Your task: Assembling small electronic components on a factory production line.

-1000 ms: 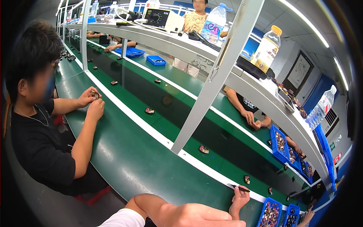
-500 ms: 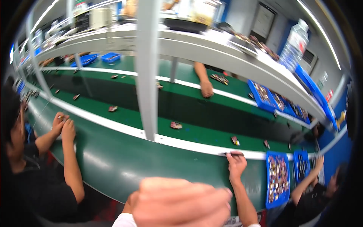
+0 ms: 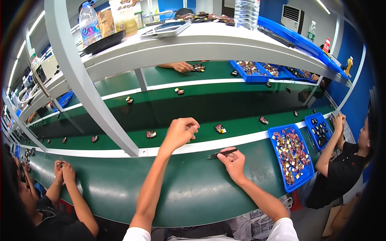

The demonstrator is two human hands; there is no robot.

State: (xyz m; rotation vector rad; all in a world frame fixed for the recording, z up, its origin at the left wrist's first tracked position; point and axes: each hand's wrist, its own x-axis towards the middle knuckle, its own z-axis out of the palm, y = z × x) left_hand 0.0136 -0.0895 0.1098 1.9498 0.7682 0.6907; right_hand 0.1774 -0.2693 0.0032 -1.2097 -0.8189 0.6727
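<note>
The person's left hand [image 3: 181, 131], a blur close to the camera half a second ago, now reaches towards the flat green belt [image 3: 243, 126], nearest its small black-and-red components [image 3: 220, 128]; fingers curl, contents impossible to tell. The right hand [image 3: 234, 163] grips slim black tweezers [image 3: 227, 152] above the dark-green bench [image 3: 189, 197], long axis crosswise, tips pointing left and slightly bodyward.

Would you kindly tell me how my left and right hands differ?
The left hand shows no object, while the right hand holds dark tweezers. The left hand is farther forward, against the green belt; the right hand is nearer, over the worktable. Both are bare.
</note>
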